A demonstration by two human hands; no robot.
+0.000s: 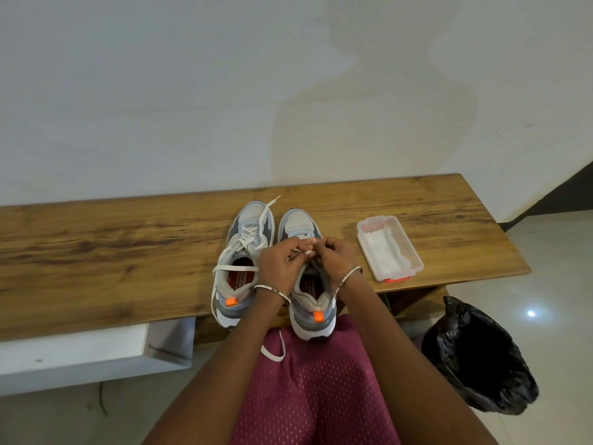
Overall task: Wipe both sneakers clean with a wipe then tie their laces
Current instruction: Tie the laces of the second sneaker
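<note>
A person's left hand (pixel 279 264) and right hand (pixel 337 259) pinch the white lace (pixel 305 250) of the right sneaker (pixel 309 277), beside the left sneaker (pixel 242 258), on a wooden bench (pixel 112 252).

We see two grey-and-white sneakers side by side on the wooden bench (pixel 128 245), toes toward the wall. The left hand (pixel 279 264) and right hand (pixel 338 256) meet over the right-side sneaker (pixel 300 223), fingers curled, pinching its white lace (pixel 307 251). The left-side sneaker (pixel 253 216) has loose laces (pixel 236 268), one end trailing off the bench edge. A clear tub of wipes (pixel 390 248) sits to the right.
</note>
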